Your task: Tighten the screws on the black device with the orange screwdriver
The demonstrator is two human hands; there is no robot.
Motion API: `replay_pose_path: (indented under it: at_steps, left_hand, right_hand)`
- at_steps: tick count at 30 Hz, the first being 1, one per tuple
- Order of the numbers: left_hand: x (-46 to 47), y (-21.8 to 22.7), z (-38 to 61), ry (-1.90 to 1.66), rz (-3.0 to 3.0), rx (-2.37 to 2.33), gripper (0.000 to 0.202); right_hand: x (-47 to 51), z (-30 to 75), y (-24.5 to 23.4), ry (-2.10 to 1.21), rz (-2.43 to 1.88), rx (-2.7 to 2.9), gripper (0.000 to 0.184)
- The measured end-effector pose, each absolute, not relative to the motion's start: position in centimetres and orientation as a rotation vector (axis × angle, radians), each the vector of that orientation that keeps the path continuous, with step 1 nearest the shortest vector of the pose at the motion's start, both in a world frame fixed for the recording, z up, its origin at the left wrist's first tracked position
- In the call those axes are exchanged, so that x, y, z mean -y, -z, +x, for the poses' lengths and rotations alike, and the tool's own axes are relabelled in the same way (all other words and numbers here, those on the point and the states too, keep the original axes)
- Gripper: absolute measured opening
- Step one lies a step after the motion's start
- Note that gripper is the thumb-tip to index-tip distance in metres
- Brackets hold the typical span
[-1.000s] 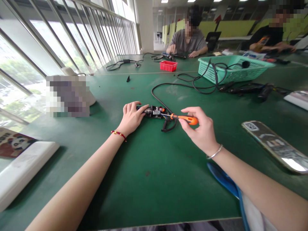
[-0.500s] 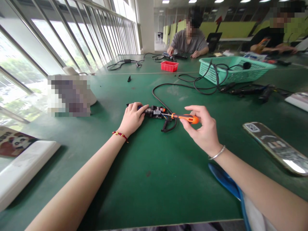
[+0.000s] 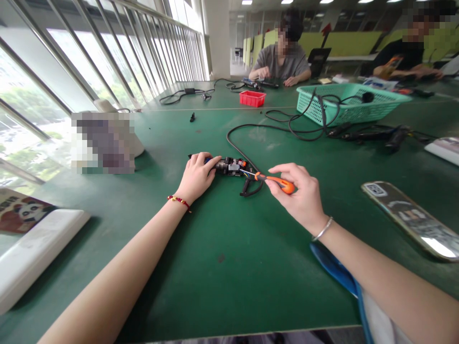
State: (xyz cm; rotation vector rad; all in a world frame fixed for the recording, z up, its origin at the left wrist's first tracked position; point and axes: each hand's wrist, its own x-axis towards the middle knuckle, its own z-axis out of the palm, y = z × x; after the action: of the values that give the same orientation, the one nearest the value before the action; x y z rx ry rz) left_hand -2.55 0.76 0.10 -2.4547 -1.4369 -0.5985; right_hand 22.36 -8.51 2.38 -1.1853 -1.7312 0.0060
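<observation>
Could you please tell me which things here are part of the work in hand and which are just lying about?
In use: left hand, small device, right hand, orange screwdriver.
Lying about: phone, teal basket, red bin.

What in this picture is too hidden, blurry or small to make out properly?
- Head view: the small device is too small to show which part the screwdriver tip meets.
- Its left end is covered by the left hand.
- The screwdriver handle's rear is hidden in the right hand.
- The object by the window is blurred out.
- The phone runs off the right edge.
</observation>
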Motion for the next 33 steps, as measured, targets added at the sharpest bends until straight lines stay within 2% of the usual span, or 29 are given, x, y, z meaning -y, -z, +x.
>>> replay_pose_path:
  at_steps: [6, 13, 20, 26, 30, 33]
  left_hand:
    - [-0.80, -0.07, -2.60, 0.603, -2.451, 1.429, 0.042]
    - [-0.82, -0.06, -2.57, 0.603, -2.457, 1.427, 0.042]
    - [-0.76, -0.17, -2.53, 0.622, -2.469, 1.425, 0.041]
    - [-0.98, -0.20, -2.50, 0.660, -2.602, 1.332, 0.039]
    - [-0.89, -0.33, -2.49, 0.626, -2.586, 1.371, 0.035]
    - [-0.61, -0.59, -2.41, 0.572, -2.554, 1.402, 0.033]
  right_hand:
    - [8.40, 22.33, -2.54, 0.052, -1.035, 1.701, 0.030]
    - [8.60, 22.22, -2.39, -0.039, -1.158, 1.691, 0.015]
    - [8.37, 22.41, -2.42, 0.040, -1.027, 1.696, 0.032]
    - [8.71, 22.17, -2.28, -0.071, -1.165, 1.728, 0.018]
    - [8.70, 22.17, -2.52, -0.027, -1.065, 1.711, 0.028]
    - [8.73, 22.15, -2.81, -0.057, -1.034, 1.806, 0.020]
